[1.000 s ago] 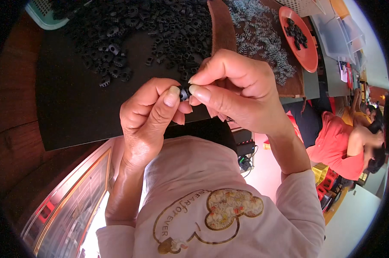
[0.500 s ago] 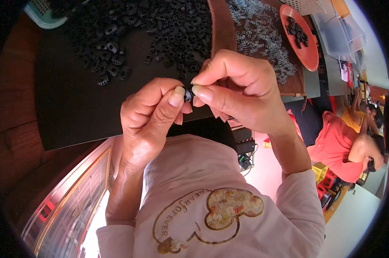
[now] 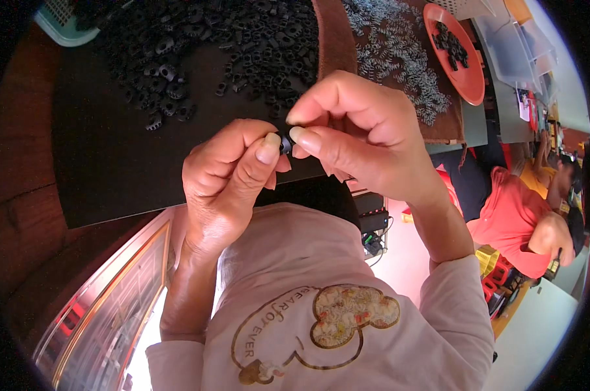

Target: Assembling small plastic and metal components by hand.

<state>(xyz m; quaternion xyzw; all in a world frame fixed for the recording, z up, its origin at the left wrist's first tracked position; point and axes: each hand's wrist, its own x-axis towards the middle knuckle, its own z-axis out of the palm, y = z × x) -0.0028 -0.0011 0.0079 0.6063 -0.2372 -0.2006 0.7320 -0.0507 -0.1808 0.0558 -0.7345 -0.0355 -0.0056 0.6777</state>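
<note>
Between my two hands, over the near edge of the dark table, is a small black plastic cord lock. My left hand pinches its left side between thumb and fingers. On its right side my right hand closes with thumb and forefinger, its other fingers curled beneath. The fingertips cover most of the piece. Just beyond lies a wide heap of black cord lock parts. To the right, many small metal coil springs are spread over a brown cloth.
An orange-red plate holding several black pieces stands at the far right. Behind it are clear plastic bins. A pale green basket sits at the far left. Another person in a red shirt is at the right.
My right fingertips have shifted slightly, baring a little more of the black piece's right end. My left hand keeps its pinch. The person at the right has moved an arm.
</note>
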